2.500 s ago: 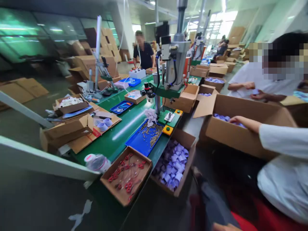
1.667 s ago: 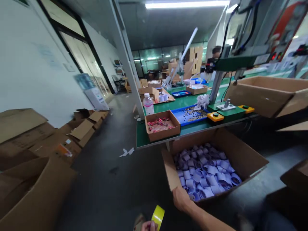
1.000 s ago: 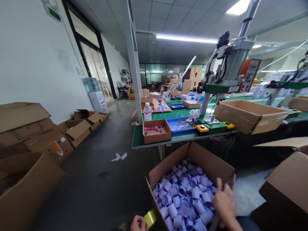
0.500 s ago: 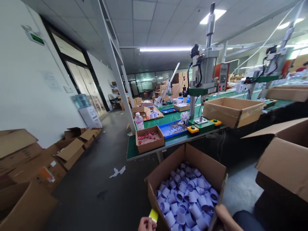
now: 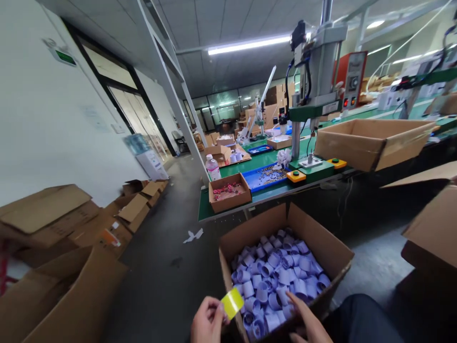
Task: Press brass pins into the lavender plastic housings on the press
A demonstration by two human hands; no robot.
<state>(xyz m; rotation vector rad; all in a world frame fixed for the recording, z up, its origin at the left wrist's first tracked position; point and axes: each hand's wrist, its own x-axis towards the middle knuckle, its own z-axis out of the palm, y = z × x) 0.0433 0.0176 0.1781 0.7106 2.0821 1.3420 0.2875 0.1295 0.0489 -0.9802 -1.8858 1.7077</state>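
Pinched between the thumb and fingers of my left hand (image 5: 210,320) is a yellow card (image 5: 233,303), held by the left wall of a cardboard box (image 5: 321,236). Many pale purple cup-like pieces (image 5: 274,281) fill this box. My right hand (image 5: 307,321) is over the near right part of the box, its fingers spread apart above the pieces, holding nothing that I can see.
A green bench (image 5: 205,205) beyond the box bears a small box of red parts (image 5: 230,193), a blue tray (image 5: 259,178), a press machine (image 5: 316,95) and a large carton (image 5: 357,143). More cartons (image 5: 46,214) line the left wall; another (image 5: 435,224) stands at right.
My left hand has risen with the yellow card, which shows more fully. My right hand has left the box's right edge and come over the pieces. The view has shifted.
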